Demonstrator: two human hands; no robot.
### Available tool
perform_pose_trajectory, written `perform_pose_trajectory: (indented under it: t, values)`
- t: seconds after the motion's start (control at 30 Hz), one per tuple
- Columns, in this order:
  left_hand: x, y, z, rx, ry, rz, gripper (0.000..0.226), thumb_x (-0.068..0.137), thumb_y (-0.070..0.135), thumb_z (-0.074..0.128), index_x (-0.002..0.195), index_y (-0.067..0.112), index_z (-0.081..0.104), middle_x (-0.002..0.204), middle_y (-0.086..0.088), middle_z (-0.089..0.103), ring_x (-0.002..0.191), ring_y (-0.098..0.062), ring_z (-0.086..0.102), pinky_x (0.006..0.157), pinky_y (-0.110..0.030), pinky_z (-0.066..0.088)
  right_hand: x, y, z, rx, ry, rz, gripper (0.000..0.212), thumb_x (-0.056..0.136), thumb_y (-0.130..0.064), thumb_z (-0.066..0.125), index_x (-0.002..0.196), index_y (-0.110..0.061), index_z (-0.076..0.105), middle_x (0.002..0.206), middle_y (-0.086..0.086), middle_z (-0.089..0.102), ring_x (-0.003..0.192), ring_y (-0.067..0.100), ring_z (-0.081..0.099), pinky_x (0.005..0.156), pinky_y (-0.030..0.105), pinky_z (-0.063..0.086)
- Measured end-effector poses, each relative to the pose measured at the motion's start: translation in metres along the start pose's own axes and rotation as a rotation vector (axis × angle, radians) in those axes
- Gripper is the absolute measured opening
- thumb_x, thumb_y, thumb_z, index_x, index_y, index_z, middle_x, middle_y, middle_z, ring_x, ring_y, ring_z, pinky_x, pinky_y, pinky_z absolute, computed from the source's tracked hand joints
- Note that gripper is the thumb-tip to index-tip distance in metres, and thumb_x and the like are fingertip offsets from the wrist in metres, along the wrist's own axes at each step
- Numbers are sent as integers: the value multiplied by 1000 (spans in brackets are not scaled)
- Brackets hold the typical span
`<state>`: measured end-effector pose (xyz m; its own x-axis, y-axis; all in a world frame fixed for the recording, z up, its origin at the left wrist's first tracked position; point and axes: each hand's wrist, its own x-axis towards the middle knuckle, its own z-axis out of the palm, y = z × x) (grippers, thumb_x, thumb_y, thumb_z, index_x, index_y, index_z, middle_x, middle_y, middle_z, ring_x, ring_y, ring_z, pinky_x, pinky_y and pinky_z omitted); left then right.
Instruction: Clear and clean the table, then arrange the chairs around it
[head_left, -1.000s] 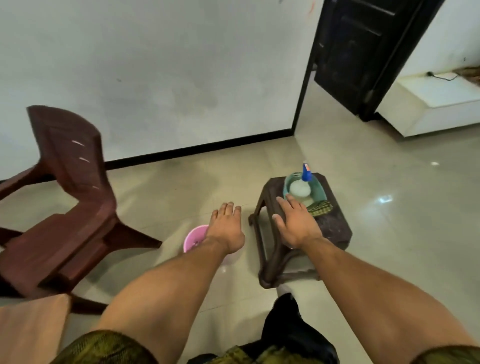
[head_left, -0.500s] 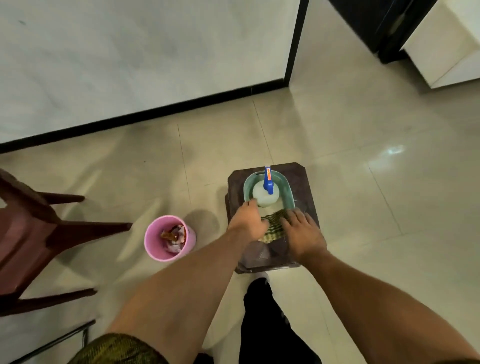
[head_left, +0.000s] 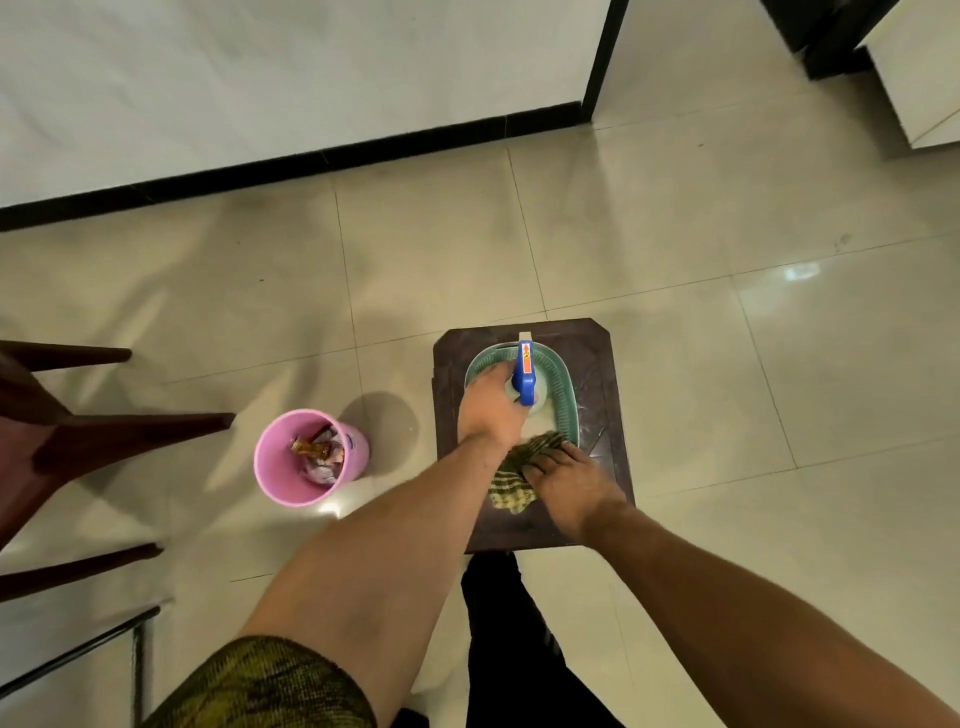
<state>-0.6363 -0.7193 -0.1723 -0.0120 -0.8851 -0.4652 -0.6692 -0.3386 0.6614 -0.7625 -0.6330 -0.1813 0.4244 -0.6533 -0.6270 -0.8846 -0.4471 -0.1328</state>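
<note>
Head camera looked straight down, and both hands were in on the one dark stool (head_left: 610, 415). Left hand (head_left: 488, 410) was down in the single green basin (head_left: 565, 395), fingers curled round the white body of the one spray bottle (head_left: 525, 376). The blue trigger head stuck up just to that hand's right, touching it. So the bottle stood upright in the basin, clamped in the left grip.

Right hand (head_left: 571, 483) sat nearer the body and just right of the left wrist, fingers fanned over the one striped cloth (head_left: 511, 480). The cloth lay bunched, half over the basin's near rim and half on the stool top. The fingertips dug into it, but whether they pinched it or only pressed I could not tell. The two forearms came close at the cloth, left crossing above it.

Well to the left of the left hand, on the tiled floor (head_left: 675, 234), stood one pink bin (head_left: 283, 483) with crumpled wrappers (head_left: 319, 452) inside, apart from the stool. Further left again, one brown chair (head_left: 47, 441), cut by the frame edge, showed three legs. Below it, one thin metal bar (head_left: 78, 657) slanted along the floor.

Beneath the arms, one black trouser leg (head_left: 511, 649) ran down from the stool's near edge. One patterned olive sleeve (head_left: 270, 686) capped the left upper arm.
</note>
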Motion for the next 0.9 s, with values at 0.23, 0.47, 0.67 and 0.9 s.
perform_pose_trajectory:
  t: [0.23,0.47,0.67,0.9]
  values:
    - [-15,3,-13,-124,4,7,38,92,13,72,129,19,67,119,-2,72,108,-17,63,89,-23,45,-20,14,-19,125,193,22,45,87,-22,60,131,-20,55,133,5,60,126,25,52,116,35,27]
    - [-66,-4,-80,-295,208,27,32,92,24,69,121,13,63,111,-8,72,101,-29,66,92,-37,52,-55,-21,-69,472,479,318,19,89,-16,55,106,-7,58,100,20,67,90,41,62,79,43,51]
    - [-144,-49,-168,-405,529,17,17,99,18,60,111,7,54,95,-6,61,92,-34,61,76,-32,40,-64,-109,-113,1689,497,589,29,88,-23,67,111,-6,65,96,13,71,84,30,70,75,43,60]
    - [-269,-173,-243,-442,683,-268,28,88,38,65,92,11,56,83,-8,64,81,-33,63,72,-40,50,-63,-263,-100,1893,213,417,34,79,-6,79,109,4,66,95,25,74,85,41,73,71,64,57]
